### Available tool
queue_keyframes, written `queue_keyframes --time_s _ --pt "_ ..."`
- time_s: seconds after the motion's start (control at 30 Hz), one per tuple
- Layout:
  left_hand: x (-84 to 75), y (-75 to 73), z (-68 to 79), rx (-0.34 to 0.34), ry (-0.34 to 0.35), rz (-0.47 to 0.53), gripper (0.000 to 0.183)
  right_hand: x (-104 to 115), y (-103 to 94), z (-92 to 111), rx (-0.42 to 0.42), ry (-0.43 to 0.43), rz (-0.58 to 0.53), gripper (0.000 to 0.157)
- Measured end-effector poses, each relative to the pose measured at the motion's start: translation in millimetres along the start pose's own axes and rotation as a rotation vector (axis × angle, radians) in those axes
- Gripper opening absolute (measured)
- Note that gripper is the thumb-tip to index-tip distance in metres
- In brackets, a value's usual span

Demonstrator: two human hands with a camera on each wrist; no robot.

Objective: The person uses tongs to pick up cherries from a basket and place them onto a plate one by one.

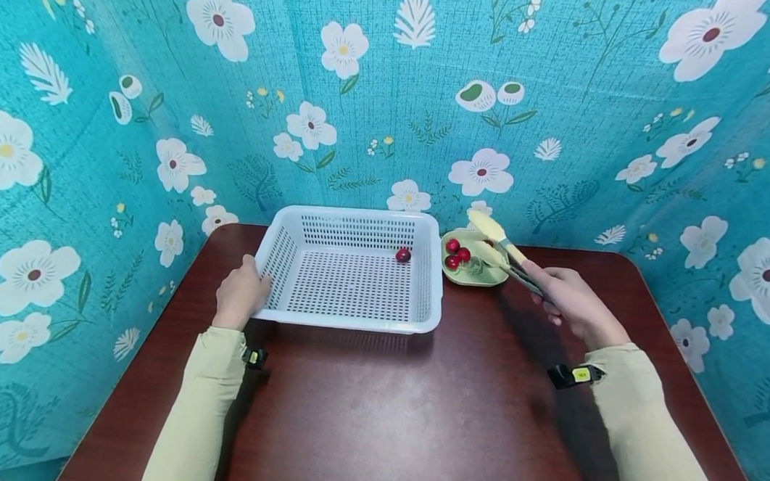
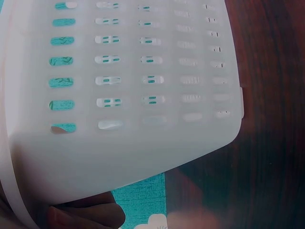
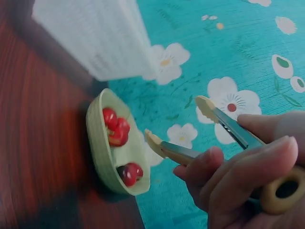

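Observation:
My left hand (image 1: 241, 295) grips the left rim of a white perforated plastic basket (image 1: 348, 321). In the left wrist view its fingers (image 2: 93, 214) show beneath the basket's slotted side (image 2: 119, 152). One small dark red fruit (image 1: 403, 254) lies inside, towards the right. My right hand (image 1: 574, 301) holds a pair of tongs (image 1: 488, 226) with cream tips, their arms spread apart. The tips overlap a small pale green dish (image 1: 474, 281) in the head view. Several glossy red fruits (image 3: 127, 175), cherry-like, lie in that dish. Nothing sits between the tong tips.
The dish stands against the basket's right side, near the back edge of a dark reddish-brown table (image 1: 376, 414). A turquoise flowered cloth (image 1: 380, 88) hangs behind and along both sides. Black straps (image 1: 567, 376) with cameras are on both wrists.

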State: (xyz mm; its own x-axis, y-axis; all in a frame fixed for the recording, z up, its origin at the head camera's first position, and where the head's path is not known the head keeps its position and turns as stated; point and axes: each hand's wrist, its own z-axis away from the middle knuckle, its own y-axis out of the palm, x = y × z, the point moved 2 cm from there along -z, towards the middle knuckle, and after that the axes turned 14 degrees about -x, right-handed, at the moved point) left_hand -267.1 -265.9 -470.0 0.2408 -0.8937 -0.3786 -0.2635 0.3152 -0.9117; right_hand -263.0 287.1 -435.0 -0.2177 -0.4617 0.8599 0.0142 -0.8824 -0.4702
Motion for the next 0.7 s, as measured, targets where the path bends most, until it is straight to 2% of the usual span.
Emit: queue_keyframes --time_s 0.13,0.27,0.53,0.7 --pt "0.0 0.8 -0.1 -0.004 -0.003 0.002 0.041 9 2.2 3 0.031 -0.012 -0.088 0.066" --pt "-0.1 0.8 -0.5 -0.005 -0.005 0.005 0.041 26 10.0 12 0.082 -0.026 -0.141 0.07" --pt "0.2 0.3 0.4 -0.005 -0.011 0.015 0.042 53 33.9 25 0.178 -0.028 -0.197 0.076" --pt "0.0 0.3 0.4 -0.006 -0.01 0.013 0.042 61 48.2 26 0.214 -0.032 -0.168 0.075"
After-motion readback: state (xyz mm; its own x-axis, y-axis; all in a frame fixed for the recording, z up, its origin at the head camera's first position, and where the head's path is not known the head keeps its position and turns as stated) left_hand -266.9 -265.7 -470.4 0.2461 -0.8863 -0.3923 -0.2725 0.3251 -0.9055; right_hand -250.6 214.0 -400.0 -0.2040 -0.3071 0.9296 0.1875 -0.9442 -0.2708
